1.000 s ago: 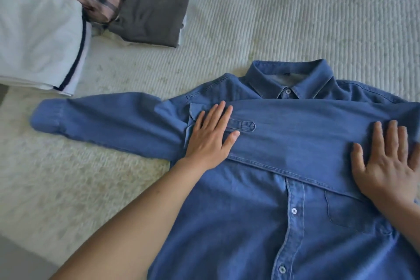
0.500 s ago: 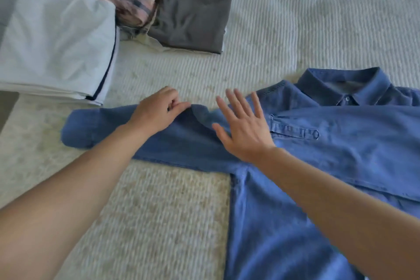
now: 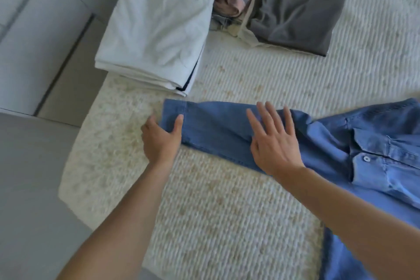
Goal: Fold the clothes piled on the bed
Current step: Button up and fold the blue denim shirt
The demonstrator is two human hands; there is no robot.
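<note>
At the bed's [image 3: 227,211] left edge, the blue shirt's [image 3: 375,143] sleeve [image 3: 216,127] stretches toward nine o'clock. Left hand [image 3: 161,141] grips the cuff, thumb on top, fingers seemingly tucked beneath. Right hand [image 3: 275,143] lies flat, fingers spread, mid-sleeve. Bare bedspread spans six o'clock; folded white clothes [image 3: 156,29] sit at eleven o'clock near the edge
</note>
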